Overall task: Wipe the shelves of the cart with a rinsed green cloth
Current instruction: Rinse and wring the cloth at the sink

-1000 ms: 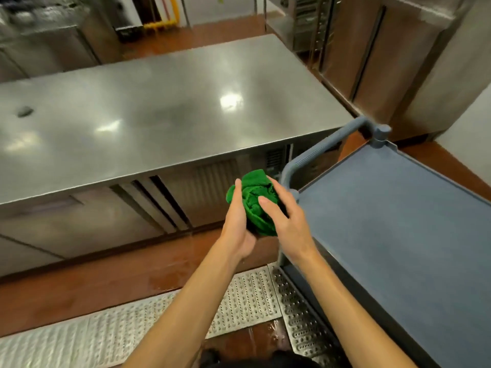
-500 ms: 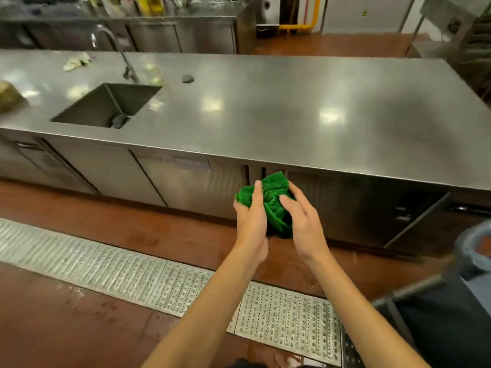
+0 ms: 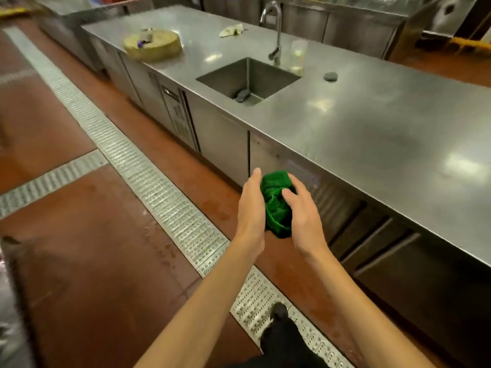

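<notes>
- Green crumpled terry cloth (image 3: 277,205) is clasped between left hand (image 3: 251,208) and right hand (image 3: 305,216), short of the steel sink (image 3: 212,78).
- Drips onto the floor could be caused by loose squeezing.

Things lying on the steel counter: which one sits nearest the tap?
The clear plastic container, right beside the tap; the round chopping block, pale rag and dark plug lie farther off.

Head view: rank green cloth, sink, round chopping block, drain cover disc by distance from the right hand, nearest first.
1. green cloth, held between the right hand and left hand.
2. sink, set into the counter ahead.
3. drain cover disc, on the counter just right of the sink; close to it, hard to split.
4. round chopping block, far left end of the counter.
</notes>
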Demonstrator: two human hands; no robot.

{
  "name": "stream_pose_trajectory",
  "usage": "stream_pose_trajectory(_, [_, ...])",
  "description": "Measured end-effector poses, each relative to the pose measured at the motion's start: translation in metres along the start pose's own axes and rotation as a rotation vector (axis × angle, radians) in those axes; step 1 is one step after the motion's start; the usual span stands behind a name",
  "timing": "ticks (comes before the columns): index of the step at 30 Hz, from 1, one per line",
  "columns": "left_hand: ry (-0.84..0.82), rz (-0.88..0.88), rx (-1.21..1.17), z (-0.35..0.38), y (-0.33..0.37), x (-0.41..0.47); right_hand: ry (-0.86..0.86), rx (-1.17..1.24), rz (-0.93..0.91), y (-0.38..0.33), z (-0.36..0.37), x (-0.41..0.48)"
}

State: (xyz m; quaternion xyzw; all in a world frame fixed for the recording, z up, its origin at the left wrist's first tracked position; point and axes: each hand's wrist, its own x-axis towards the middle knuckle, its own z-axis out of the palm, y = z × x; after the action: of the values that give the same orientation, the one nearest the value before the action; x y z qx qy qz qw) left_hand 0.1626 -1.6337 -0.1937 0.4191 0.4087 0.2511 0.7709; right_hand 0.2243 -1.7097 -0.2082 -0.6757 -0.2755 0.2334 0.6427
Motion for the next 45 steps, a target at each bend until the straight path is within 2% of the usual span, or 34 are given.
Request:
stream_pose_trajectory(5, [0.166,0.067,0.102,0.005,0.023,0.057,-0.097,-0.093,-0.044,0.012,0.031,0.071])
stream_pose_trajectory(9, [0.281,0.118,0.181,0.037,0.049,0.109,-0.096,-0.135,-0.105,0.014,0.033,0.146])
stream_pose_trajectory(13, [0.34,0.116,0.247,0.062,0.077,0.163,-0.121,-0.087,-0.084,0.011,0.031,0.213])
stream_pose_trajectory(17, [0.4,0.088,0.183,0.069,0.098,0.219,-0.149,-0.024,-0.087,0.008,0.03,0.263])
stream_pose_trajectory(21, [0.325,-0.032,-0.089,0.07,0.119,0.273,-0.128,0.018,-0.083,0.016,0.026,0.303])
stream_pose_trajectory(24, [0.269,-0.078,-0.174,0.069,0.124,0.314,-0.159,-0.015,-0.049,0.023,0.032,0.332])
stream_pose_trajectory(29, [0.209,-0.076,-0.145,0.072,0.125,0.371,-0.13,-0.032,0.024,0.032,0.054,0.386])
stream_pose_trajectory(33, [0.117,-0.077,-0.141,0.064,0.16,0.426,-0.159,-0.104,0.086,0.037,0.076,0.45])
stream_pose_trajectory(36, [0.006,-0.081,-0.112,0.065,0.196,0.478,-0.097,-0.156,0.016,0.033,0.107,0.506])
stream_pose_trajectory(40, [-0.041,-0.023,-0.062,0.072,0.246,0.549,-0.015,-0.226,-0.044,0.018,0.156,0.583])
stream_pose_trajectory(45, [-0.002,0.015,-0.033,0.08,0.299,0.641,0.121,-0.334,-0.061,-0.009,0.203,0.681])
